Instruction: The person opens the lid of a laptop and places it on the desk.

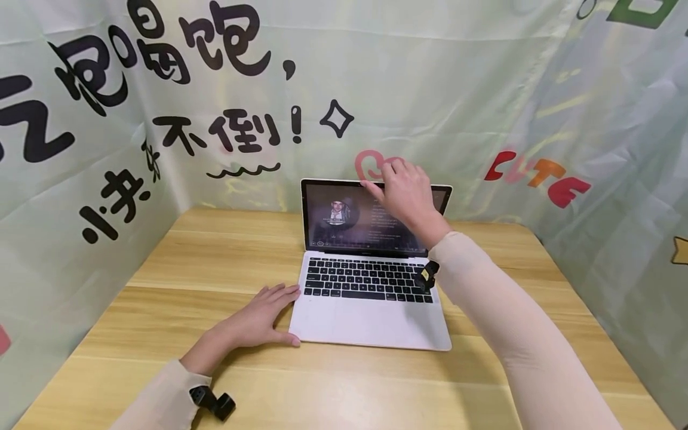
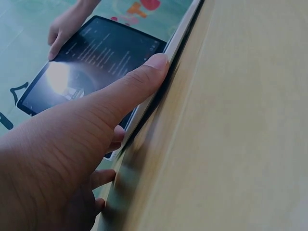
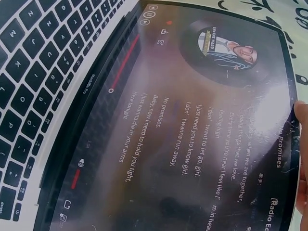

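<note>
A silver laptop (image 1: 371, 319) stands unfolded on the wooden table, its screen (image 1: 344, 230) lit with a round picture and lines of lyrics. My right hand (image 1: 407, 194) holds the top edge of the lid, the thumb in front and the other fingers over the back. In the right wrist view only the thumb and part of the fingers show, at the screen's rim. My left hand (image 1: 255, 319) rests against the left side of the keyboard base, fingers extended along it and thumb at the front corner. The left wrist view shows this thumb (image 2: 137, 82) touching the laptop's edge.
Pale green cloth (image 1: 430, 89) printed with dark characters and coloured letters encloses the table at the back and sides. The wooden table (image 1: 355, 388) extends around the laptop. Small black devices (image 1: 215, 403) sit on both wrists.
</note>
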Tool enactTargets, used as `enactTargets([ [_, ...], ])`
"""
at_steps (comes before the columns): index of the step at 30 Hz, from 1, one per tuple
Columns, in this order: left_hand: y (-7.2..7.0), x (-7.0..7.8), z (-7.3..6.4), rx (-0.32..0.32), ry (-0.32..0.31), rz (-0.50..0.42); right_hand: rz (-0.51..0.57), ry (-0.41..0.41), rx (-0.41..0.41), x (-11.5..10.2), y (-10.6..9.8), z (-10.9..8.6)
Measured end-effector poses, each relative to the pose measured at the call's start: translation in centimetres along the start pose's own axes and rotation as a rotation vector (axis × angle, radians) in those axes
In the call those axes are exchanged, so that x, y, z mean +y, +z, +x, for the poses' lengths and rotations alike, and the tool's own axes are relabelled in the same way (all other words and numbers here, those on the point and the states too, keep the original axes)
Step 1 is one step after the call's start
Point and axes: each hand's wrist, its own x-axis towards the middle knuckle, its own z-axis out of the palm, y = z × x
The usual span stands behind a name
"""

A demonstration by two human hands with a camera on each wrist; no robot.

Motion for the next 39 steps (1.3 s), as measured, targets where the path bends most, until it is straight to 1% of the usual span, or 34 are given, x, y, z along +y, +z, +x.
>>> enactTargets([
  [4,0.0,0.0,0.1,0.005,0.011,0.001,0.006,0.016,-0.018,0.3,0.1,0.4],
  [13,0.0,0.0,0.3,-0.001,-0.002,0.002,0.036,0.06,-0.067,0.8,0.8,1.2],
  [16,0.1,0.0,0.3,-0.013,-0.01,0.006,0.036,0.073,-0.093,1.0,1.1,1.5],
  [19,0.0,0.0,0.3,-0.007,-0.002,0.006,0.032,0.097,-0.113,1.2,1.4,1.9],
  [23,-0.1,0.0,0.4,0.003,-0.001,0.011,0.029,0.128,-0.114,1.3,2.1,2.4],
  [28,-0.1,-0.1,0.3,-0.011,-0.013,0.009,0.043,0.165,-0.114,1.3,3.2,2.7],
  [34,-0.1,-0.1,0.2,-0.008,-0.02,0.009,0.047,0.205,-0.105,1.1,4.0,3.2],
  [39,-0.1,0.1,0.0,-0.013,-0.023,0.001,0.07,0.236,-0.106,0.9,4.7,3.0],
])
